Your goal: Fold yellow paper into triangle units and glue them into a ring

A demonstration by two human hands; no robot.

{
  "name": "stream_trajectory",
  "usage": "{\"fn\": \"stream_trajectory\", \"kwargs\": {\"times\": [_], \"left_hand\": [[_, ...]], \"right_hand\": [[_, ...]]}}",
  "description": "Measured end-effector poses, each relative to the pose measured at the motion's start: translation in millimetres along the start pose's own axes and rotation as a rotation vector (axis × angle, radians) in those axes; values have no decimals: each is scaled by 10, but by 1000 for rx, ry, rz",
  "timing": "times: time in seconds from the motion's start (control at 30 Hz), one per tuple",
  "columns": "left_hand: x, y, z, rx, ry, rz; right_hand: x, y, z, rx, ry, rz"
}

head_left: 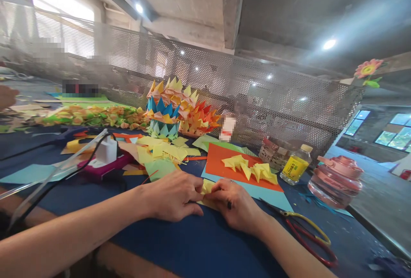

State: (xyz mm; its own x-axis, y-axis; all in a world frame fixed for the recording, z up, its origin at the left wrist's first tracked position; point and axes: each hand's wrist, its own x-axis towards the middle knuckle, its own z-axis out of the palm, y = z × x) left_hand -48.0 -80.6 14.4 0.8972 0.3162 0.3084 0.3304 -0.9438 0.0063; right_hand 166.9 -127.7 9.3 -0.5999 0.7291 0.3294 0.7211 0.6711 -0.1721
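A small piece of yellow paper [208, 186] lies between my two hands on the dark blue table [154, 243]. My left hand [175, 196] is at its left side, fingers bent together and pressed on the paper. From the right, my right hand [236, 205] pinches the same paper, with a small dark thing at its fingers. Just beyond, folded yellow paper pieces [248, 169] rest on an orange sheet [216, 162], which overlaps a light blue sheet [274, 196].
Scissors [308, 231], a yellow-labelled bottle [296, 165] and a pink jug [337, 179] stand or lie at right. At left are a magenta power strip [105, 164] and cables. Pointed paper crowns [173, 107] and a perforated screen [257, 94] are behind. Another person's hand [7, 97] shows far left.
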Motion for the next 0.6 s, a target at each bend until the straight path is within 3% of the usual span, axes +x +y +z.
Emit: {"fn": "stream_trajectory", "kwargs": {"times": [0.23, 0.6], "left_hand": [[9, 31, -13, 64, -17, -4], [16, 26, 12, 67, 2, -21]], "right_hand": [[8, -33, -7, -181, -2, -76], [-39, 6, -24, -182, 98, -135]]}}
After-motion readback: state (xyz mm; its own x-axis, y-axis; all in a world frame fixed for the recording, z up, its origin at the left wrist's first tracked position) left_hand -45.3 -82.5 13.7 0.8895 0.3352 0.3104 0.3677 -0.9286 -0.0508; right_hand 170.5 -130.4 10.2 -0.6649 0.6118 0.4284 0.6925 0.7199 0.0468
